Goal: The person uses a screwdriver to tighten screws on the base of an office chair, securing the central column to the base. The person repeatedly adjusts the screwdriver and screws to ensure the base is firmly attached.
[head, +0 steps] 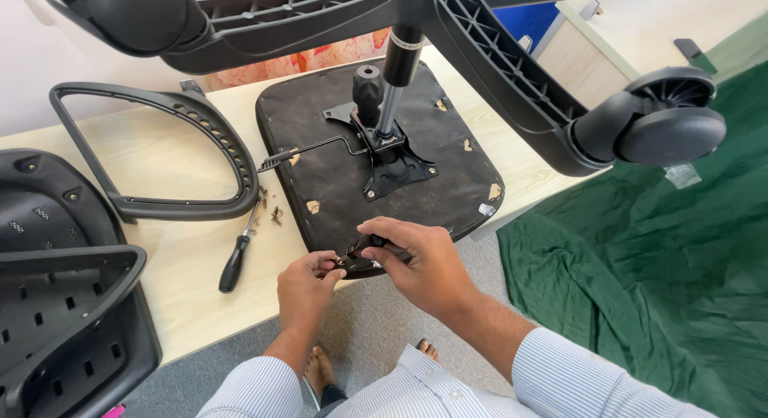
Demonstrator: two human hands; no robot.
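An upturned black office-chair seat [336, 130] lies on a light wooden table [160, 162], its gas column [392, 90] and star base with a caster [664, 118] rising toward the camera. At the seat's near edge, my left hand [306, 286] pinches a small dark part [352, 260] between fingertips. My right hand [420, 262] curls over a small black piece at the same spot, the two hands touching it together.
A black armrest loop [160, 146] lies left of the seat, a black-handled screwdriver [238, 258] and loose screws [272, 210] beside it. A black chair backrest [56, 290] overhangs the table's left end. Green cloth [656, 274] covers the floor at right.
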